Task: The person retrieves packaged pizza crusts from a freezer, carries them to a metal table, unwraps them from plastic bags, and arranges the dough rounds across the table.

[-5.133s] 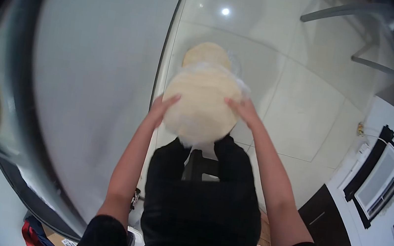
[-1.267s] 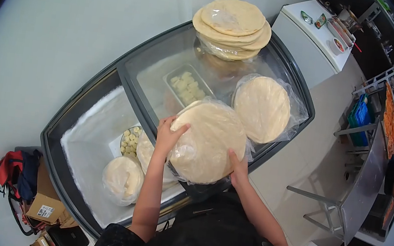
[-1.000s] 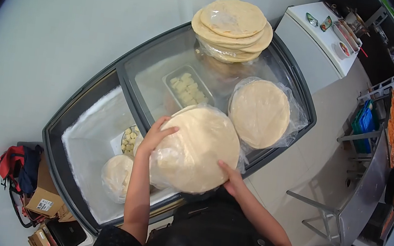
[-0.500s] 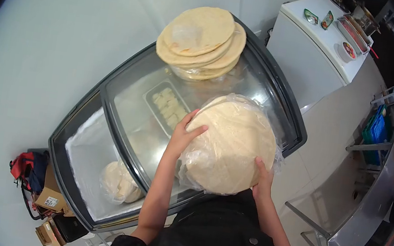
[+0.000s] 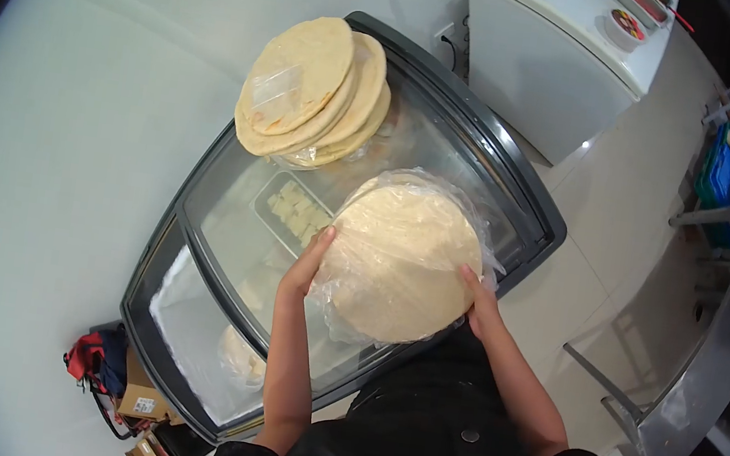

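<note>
A round stack of pizza bases [image 5: 407, 261] in clear plastic wrap is held between my two hands, over the glass lid of a chest freezer [image 5: 239, 202]. My left hand [image 5: 310, 262] grips the stack's left edge. On the right edge, my right hand [image 5: 478, 294] closes with its thumb on top; the fingers beneath are hidden. Another stack of pizza bases [image 5: 301, 81] lies on the far end of the lid, with a piece of clear plastic on its top base. Through the glass shows a tray of pale chunks [image 5: 294, 209].
The freezer's left end is open, showing frosty white walls [image 5: 194, 335] and a wrapped pale bundle [image 5: 242, 355]. A white cabinet [image 5: 543, 62] stands beyond the freezer. At right is a metal table [image 5: 698, 392]; cardboard boxes [image 5: 146, 388] sit at lower left.
My left hand has shifted from the upper left of the held stack down to its left edge, and the wrap lies differently over it. The camera view has turned slightly.
</note>
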`<act>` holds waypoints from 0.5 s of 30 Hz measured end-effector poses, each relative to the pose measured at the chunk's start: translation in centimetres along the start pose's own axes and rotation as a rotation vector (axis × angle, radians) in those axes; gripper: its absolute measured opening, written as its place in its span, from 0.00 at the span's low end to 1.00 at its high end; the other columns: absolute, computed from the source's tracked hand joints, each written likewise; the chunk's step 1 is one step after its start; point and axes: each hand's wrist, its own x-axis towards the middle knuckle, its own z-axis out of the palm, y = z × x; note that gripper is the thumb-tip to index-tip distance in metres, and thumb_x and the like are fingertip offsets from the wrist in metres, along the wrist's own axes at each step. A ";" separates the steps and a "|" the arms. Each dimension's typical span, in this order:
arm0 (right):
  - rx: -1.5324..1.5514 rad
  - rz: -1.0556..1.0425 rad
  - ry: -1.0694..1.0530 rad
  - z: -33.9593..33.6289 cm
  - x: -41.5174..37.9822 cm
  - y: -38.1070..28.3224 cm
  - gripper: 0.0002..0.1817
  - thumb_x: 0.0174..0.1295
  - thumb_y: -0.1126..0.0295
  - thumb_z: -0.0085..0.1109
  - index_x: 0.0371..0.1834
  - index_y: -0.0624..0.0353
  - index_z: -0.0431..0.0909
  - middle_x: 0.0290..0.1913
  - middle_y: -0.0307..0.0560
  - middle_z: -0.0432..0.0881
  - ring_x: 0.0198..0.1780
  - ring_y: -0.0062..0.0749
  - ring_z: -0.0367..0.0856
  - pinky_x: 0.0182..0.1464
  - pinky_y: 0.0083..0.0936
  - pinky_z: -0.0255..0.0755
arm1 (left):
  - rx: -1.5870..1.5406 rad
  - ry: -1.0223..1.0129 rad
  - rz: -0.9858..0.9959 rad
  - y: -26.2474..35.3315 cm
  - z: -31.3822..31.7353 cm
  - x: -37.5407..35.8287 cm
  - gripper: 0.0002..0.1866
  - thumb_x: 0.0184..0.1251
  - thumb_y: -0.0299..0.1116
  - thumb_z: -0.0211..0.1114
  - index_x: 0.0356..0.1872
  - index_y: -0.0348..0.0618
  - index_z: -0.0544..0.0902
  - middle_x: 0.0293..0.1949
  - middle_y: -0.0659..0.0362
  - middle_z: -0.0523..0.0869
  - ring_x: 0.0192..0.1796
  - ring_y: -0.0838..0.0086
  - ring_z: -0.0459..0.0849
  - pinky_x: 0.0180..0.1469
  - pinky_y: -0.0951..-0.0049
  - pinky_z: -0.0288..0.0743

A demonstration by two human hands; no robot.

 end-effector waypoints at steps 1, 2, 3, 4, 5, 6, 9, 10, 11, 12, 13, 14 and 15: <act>0.013 -0.010 0.011 -0.2 0.2 -0.1 0.37 0.54 0.61 0.64 0.62 0.62 0.56 0.56 0.49 0.70 0.56 0.33 0.70 0.57 0.27 0.64 | -0.068 -0.086 0.012 -0.2 -0.4 0.3 0.41 0.61 0.60 0.52 0.65 0.36 0.57 0.64 0.50 0.62 0.65 0.64 0.62 0.64 0.68 0.57; 0.023 0.058 -0.045 -0.4 0.4 -0.2 0.36 0.53 0.60 0.65 0.61 0.61 0.59 0.55 0.49 0.71 0.55 0.33 0.71 0.56 0.27 0.65 | -0.052 -0.104 0.015 -0.3 -0.9 0.5 0.41 0.61 0.60 0.52 0.65 0.36 0.57 0.64 0.50 0.62 0.65 0.64 0.62 0.64 0.68 0.57; 0.033 0.121 -0.100 -0.7 0.4 -0.2 0.35 0.52 0.59 0.65 0.61 0.61 0.61 0.54 0.48 0.72 0.54 0.32 0.72 0.56 0.27 0.66 | -0.124 -0.102 -0.033 -0.1 -1.1 0.4 0.40 0.63 0.59 0.51 0.65 0.36 0.58 0.64 0.50 0.63 0.65 0.65 0.63 0.64 0.69 0.57; 0.048 0.098 -0.083 -1.0 0.5 0.3 0.35 0.52 0.59 0.65 0.61 0.61 0.61 0.54 0.48 0.72 0.54 0.32 0.72 0.56 0.27 0.66 | -0.193 -0.105 -0.083 0.2 -1.0 0.2 0.39 0.64 0.58 0.50 0.64 0.35 0.59 0.63 0.51 0.64 0.64 0.66 0.63 0.64 0.69 0.57; 0.025 0.149 -0.125 -1.0 0.7 0.9 0.34 0.52 0.58 0.66 0.59 0.61 0.64 0.52 0.48 0.74 0.53 0.31 0.73 0.55 0.27 0.67 | -0.199 -0.094 -0.068 0.3 -0.5 -0.1 0.38 0.63 0.58 0.51 0.62 0.34 0.62 0.60 0.52 0.69 0.61 0.65 0.69 0.63 0.68 0.61; 0.002 0.191 -0.158 -1.2 0.3 1.0 0.33 0.51 0.57 0.66 0.58 0.60 0.66 0.51 0.47 0.75 0.52 0.31 0.74 0.54 0.27 0.68 | -0.180 -0.142 -0.062 0.3 0.0 -0.7 0.38 0.63 0.58 0.51 0.62 0.34 0.62 0.60 0.52 0.69 0.61 0.65 0.69 0.63 0.68 0.61; 0.081 0.189 -0.146 -0.9 -3.4 1.0 0.33 0.49 0.57 0.68 0.57 0.60 0.68 0.49 0.46 0.77 0.50 0.31 0.76 0.53 0.27 0.69 | -0.310 -0.156 -0.047 -0.4 1.3 -1.9 0.35 0.61 0.58 0.51 0.59 0.39 0.68 0.54 0.53 0.76 0.54 0.62 0.76 0.56 0.65 0.70; 0.099 0.220 -0.115 -1.1 -5.1 0.8 0.33 0.49 0.58 0.68 0.57 0.60 0.68 0.49 0.46 0.77 0.50 0.31 0.76 0.53 0.27 0.69 | -0.337 -0.190 -0.051 -0.8 1.8 -2.6 0.34 0.60 0.57 0.52 0.59 0.39 0.69 0.52 0.53 0.78 0.52 0.62 0.78 0.55 0.65 0.71; 0.135 0.165 -0.054 -1.8 -6.2 1.2 0.33 0.49 0.58 0.68 0.57 0.60 0.68 0.49 0.46 0.77 0.50 0.31 0.76 0.53 0.27 0.69 | -0.289 -0.180 -0.069 -0.7 2.9 -3.9 0.34 0.60 0.56 0.52 0.59 0.39 0.68 0.52 0.53 0.77 0.52 0.62 0.77 0.55 0.64 0.71; 0.126 0.143 -0.063 -2.5 -7.2 1.8 0.32 0.49 0.59 0.67 0.56 0.60 0.68 0.49 0.46 0.77 0.50 0.31 0.76 0.52 0.27 0.70 | -0.239 -0.166 -0.081 -0.4 4.1 -5.4 0.34 0.60 0.56 0.52 0.59 0.40 0.68 0.53 0.53 0.77 0.53 0.62 0.77 0.55 0.63 0.71; 0.111 0.128 -0.077 -3.5 -8.5 2.2 0.31 0.49 0.60 0.67 0.56 0.60 0.68 0.49 0.47 0.77 0.50 0.31 0.76 0.52 0.27 0.70 | -0.203 -0.234 -0.091 -0.4 5.0 -6.5 0.34 0.60 0.56 0.52 0.59 0.40 0.68 0.53 0.53 0.77 0.53 0.62 0.77 0.55 0.63 0.71; 0.137 0.087 -0.034 -4.5 -10.4 2.4 0.31 0.49 0.60 0.67 0.56 0.60 0.68 0.49 0.47 0.77 0.50 0.31 0.76 0.52 0.27 0.70 | -0.183 -0.248 -0.068 -0.7 6.0 -7.6 0.34 0.60 0.56 0.52 0.59 0.40 0.67 0.54 0.53 0.76 0.53 0.62 0.76 0.55 0.63 0.71; 0.168 0.018 -0.013 -5.1 -12.4 2.3 0.31 0.50 0.60 0.67 0.56 0.60 0.68 0.49 0.47 0.76 0.50 0.31 0.76 0.51 0.27 0.71 | -0.169 -0.254 -0.040 -1.0 7.1 -8.4 0.34 0.60 0.56 0.52 0.60 0.40 0.67 0.54 0.53 0.75 0.53 0.62 0.76 0.54 0.62 0.70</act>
